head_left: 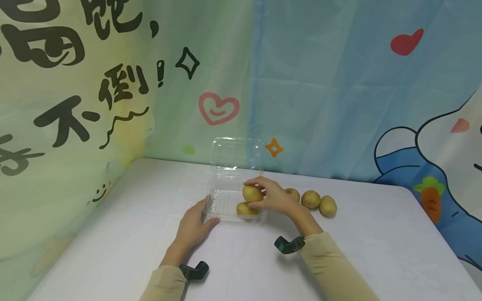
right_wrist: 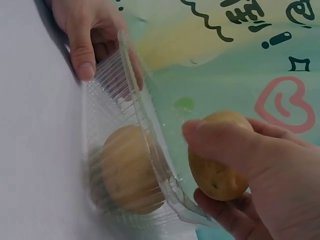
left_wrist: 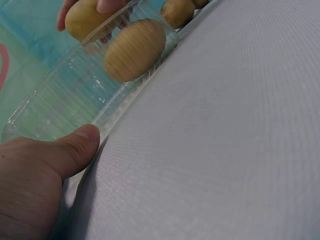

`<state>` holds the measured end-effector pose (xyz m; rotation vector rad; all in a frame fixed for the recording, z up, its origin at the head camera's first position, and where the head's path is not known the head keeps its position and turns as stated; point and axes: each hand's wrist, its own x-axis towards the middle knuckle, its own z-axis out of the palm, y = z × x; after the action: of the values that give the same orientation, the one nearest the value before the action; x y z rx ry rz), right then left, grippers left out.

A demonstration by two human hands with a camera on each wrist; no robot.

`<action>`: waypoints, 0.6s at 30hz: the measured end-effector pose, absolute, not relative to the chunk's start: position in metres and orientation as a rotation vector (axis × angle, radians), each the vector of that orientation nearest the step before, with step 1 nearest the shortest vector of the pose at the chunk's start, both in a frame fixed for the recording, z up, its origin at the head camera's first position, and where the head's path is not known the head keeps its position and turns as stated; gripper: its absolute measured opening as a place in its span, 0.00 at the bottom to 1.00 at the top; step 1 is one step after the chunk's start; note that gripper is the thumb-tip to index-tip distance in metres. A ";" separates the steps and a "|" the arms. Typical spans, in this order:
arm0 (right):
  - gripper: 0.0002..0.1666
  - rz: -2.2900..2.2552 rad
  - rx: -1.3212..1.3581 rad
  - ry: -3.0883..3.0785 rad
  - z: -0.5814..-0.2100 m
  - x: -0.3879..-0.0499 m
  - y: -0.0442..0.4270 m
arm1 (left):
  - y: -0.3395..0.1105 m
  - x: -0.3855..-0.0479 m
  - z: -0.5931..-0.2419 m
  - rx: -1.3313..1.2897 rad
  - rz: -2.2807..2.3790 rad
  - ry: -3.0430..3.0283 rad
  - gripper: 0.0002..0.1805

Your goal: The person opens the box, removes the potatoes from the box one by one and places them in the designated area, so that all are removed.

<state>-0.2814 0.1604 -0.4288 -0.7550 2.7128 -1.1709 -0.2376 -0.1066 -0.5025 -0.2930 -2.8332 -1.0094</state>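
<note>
A clear plastic clamshell box (head_left: 226, 201) lies on the table with its lid (head_left: 237, 154) raised at the back. One potato (head_left: 244, 209) rests inside, at the box's front right, and shows through the wall in both wrist views. My right hand (head_left: 276, 196) holds another potato (right_wrist: 220, 172) between thumb and fingers, above the box's right part. At the front left corner, my left hand (head_left: 193, 225) grips the box, its thumb (left_wrist: 80, 147) against the front wall and its fingers along the left side.
Right of the box, a row of three potatoes lies on the white tabletop: one partly hidden potato (head_left: 293, 194), a middle potato (head_left: 311, 199) and an outer potato (head_left: 328, 206). A printed cloth backdrop (head_left: 320, 104) hangs behind the table.
</note>
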 end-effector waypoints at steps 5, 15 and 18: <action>0.33 -1.303 -0.670 2.650 -0.428 -0.278 0.161 | -0.107 -0.238 -0.502 -0.298 -1.004 -2.826 0.43; 0.32 -1.448 -0.547 2.530 -0.430 -0.274 0.160 | -0.107 -0.239 -0.503 -0.288 -1.011 -2.840 0.44; 0.34 -1.467 -0.540 2.511 -0.428 -0.272 0.159 | -0.107 -0.239 -0.503 -0.293 -1.008 -2.836 0.44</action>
<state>-0.2723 0.1585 -0.4283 -0.5404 2.5107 -1.4675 -0.2387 -0.1071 -0.5027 -0.2930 -2.8358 -1.0081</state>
